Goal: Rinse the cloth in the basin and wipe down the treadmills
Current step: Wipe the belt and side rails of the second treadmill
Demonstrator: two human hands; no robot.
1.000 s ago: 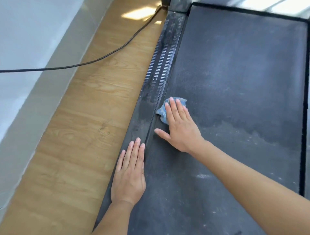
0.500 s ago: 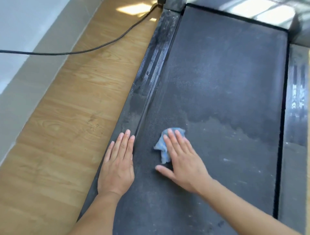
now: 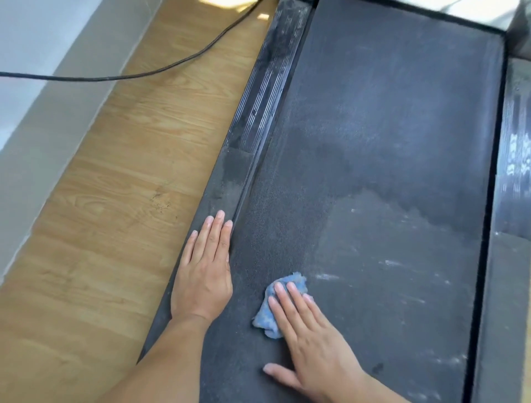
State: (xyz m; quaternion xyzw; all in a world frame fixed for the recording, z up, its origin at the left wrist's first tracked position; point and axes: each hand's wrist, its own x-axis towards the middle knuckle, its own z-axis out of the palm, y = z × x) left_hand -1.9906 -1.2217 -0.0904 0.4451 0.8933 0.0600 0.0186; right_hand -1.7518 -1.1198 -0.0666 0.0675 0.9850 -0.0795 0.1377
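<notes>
Cloth pressed flat under right hand, treadmill belt.

light: bright daylight from top | glare: floor patch blown out | focus: soft | edges: wide-angle bend

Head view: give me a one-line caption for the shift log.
Right hand presses a blue cloth flat on the dusty treadmill belt while the left hand rests on the side rail.

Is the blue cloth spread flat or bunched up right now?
Bunched up: the blue cloth shows crumpled folds under the right hand, pressed on the treadmill belt.
</notes>
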